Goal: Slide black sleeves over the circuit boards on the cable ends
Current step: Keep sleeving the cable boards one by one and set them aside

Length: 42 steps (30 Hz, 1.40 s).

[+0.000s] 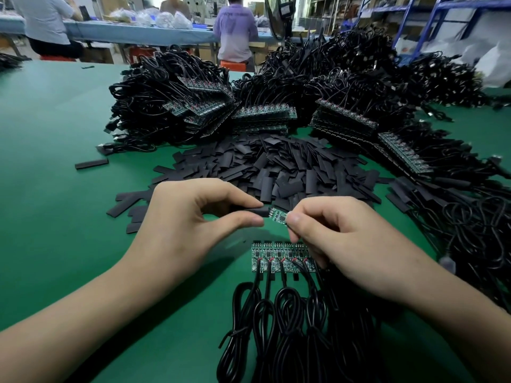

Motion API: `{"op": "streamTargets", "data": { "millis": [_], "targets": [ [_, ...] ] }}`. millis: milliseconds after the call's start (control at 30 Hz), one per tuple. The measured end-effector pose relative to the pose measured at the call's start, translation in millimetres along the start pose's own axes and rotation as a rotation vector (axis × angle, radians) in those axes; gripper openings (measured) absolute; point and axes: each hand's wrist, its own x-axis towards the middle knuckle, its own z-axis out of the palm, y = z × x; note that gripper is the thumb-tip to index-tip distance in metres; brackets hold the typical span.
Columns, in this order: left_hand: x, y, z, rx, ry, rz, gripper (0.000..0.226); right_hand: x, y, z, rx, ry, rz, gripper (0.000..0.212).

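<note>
My left hand pinches a black sleeve between thumb and forefinger, its mouth at the left end of a small green circuit board. My right hand pinches that board's right end, just above the green table. Below my hands a strip of several joined circuit boards lies flat, each with a coiled black cable running toward me. A heap of loose black sleeves lies just beyond my hands.
Large piles of black cables with stacked board strips stand behind the sleeve heap and along the right side. A stray sleeve lies at the left. People sit at a bench in the background.
</note>
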Motion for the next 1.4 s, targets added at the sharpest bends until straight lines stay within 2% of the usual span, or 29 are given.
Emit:
{"op": "streamTargets", "data": {
  "millis": [167, 333, 533, 700, 867, 1233, 1400],
  "targets": [
    [1.0, -1.7, -1.4, 0.080, -0.042, 0.058, 0.021, -1.6, 0.0, -2.4, -0.054, -0.046, -0.004, 0.033],
    [3.9, -2.2, -8.2, 0.188, -0.186, 0.232, 0.019, -0.9, 2.1, -3.9, -0.062, -0.071, -0.011, 0.034],
    [1.7, -0.6, -7.4, 0.236, -0.184, 0.329, 0.019, -1.0, 2.7, -3.5, 0.017, -0.133, 0.009, 0.033],
    [-0.1, 2.1, -2.1, 0.186, -0.201, 0.299, 0.021, -1.4, 0.3, 0.4, 0.030, -0.092, -0.026, 0.027],
    [1.0, -1.0, -2.6, 0.139, -0.116, 0.242, 0.022, -0.8, 0.2, -6.7, 0.015, 0.007, -0.030, 0.024],
    [-1.8, -0.9, -0.4, 0.154, -0.130, 0.319, 0.018, 0.4, 5.3, -7.7, 0.064, -0.097, -0.003, 0.015],
    [-4.3, -7.0, -0.9, 0.105, -0.162, 0.232, 0.010, 1.1, 7.3, -9.2, 0.085, -0.133, 0.002, 0.016]
  ]
}}
